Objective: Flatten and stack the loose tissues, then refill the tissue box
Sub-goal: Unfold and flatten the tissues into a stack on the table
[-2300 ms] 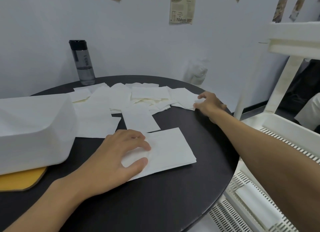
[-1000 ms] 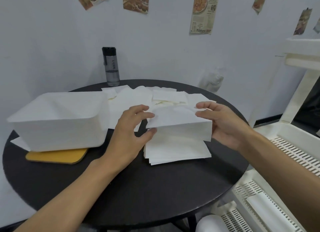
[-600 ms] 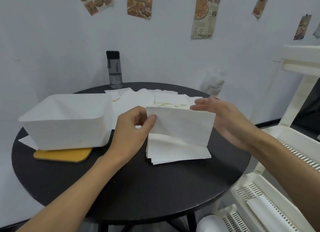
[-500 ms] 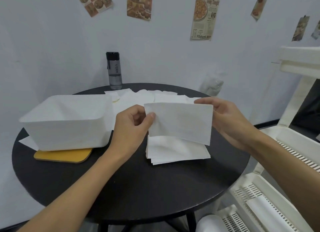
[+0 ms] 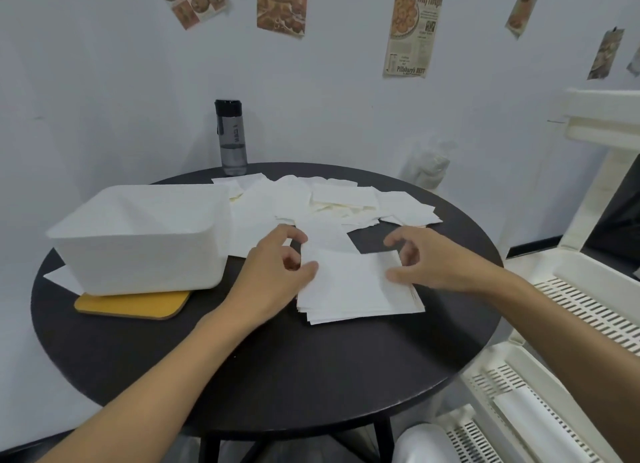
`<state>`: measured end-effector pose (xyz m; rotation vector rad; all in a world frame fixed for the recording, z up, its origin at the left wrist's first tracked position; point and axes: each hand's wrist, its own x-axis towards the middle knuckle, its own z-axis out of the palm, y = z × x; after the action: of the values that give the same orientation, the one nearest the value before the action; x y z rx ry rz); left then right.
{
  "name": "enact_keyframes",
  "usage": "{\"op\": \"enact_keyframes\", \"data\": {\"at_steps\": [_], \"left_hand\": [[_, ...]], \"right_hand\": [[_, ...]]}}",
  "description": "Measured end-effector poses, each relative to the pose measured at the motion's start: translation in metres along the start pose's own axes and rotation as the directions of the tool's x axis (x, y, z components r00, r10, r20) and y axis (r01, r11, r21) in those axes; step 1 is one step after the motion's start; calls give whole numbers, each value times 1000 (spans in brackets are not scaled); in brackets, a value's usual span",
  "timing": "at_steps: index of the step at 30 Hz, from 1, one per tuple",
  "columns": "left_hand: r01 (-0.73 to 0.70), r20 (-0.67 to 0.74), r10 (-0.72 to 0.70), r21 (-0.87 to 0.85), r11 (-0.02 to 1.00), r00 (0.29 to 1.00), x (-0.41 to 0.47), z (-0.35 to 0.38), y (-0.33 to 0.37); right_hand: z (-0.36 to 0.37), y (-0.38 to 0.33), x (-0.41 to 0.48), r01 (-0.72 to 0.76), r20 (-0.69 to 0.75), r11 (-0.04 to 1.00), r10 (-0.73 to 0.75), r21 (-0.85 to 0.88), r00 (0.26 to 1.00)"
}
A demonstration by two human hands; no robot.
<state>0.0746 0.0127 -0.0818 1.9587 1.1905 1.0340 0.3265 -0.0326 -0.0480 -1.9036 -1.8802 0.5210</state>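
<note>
- Round black desk (image 5: 311, 376): tissue stack (image 5: 353, 289) at centre, loose tissues (image 5: 343, 199) at 12 o'clock, tissue box (image 5: 138, 255) at 9 o'clock.
- Left hand (image 5: 273, 275), right hand (image 5: 436, 265): loosely curled, thumbs on stack, gripping nothing.

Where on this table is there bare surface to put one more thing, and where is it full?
The widest bare patch is the near part of the table, in front of the yellow mat and the tissue stack. A narrower strip lies between the stack and the right rim. The far half is crowded with loose tissues.
</note>
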Motion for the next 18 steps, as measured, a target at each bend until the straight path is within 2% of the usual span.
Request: {"op": "enact_keyframes", "data": {"at_steps": [3,6,13,18], "left_hand": [[-20,56,11,154,988,998,-2,2,-6],[-16,106,-11,250,968,994,-4,3,-9],[-6,127,-26,249,969,992,-9,1,-8],[-1,120,-26,217,976,992,-10,1,-8]], "right_hand": [[-4,-2,7,45,17,989,-43,-138,999],[-2,-8,15,80,176,987,-55,-137,983],[-6,-18,22,64,357,975,18,-215,934],[-3,-19,16,57,387,987,4,-147,922]]}}
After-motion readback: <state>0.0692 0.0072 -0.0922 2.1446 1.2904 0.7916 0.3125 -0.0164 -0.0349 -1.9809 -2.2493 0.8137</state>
